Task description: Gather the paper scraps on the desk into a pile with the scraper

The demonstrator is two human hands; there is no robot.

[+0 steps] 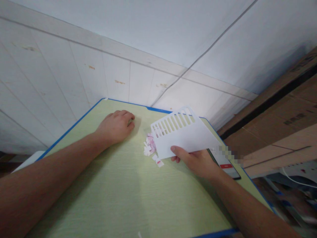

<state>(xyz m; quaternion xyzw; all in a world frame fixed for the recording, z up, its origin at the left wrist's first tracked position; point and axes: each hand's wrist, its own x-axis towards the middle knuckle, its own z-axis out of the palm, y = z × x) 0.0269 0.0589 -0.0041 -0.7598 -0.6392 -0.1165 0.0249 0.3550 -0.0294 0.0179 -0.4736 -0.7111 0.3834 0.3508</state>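
My right hand (193, 158) pinches the lower edge of a white flat sheet (183, 142), thumb on top and fingers beneath. A row of long slots runs along the sheet's far edge, and the sheet is held tilted above the table. Small white and pink paper scraps (150, 145) lie in a pile by its left edge, partly seen through the slots. My left hand (117, 125) rests on the table left of the scraps, its fingers curled in with a small gap at the thumb. Nothing shows in it.
The light green table (119, 191) has a blue rim. A phone or tablet (229, 168) with a lit screen lies under my right wrist. Behind stand a white panelled wall (116, 76) and a hanging cable (198, 59). Large cardboard boxes (277, 122) are on the right.
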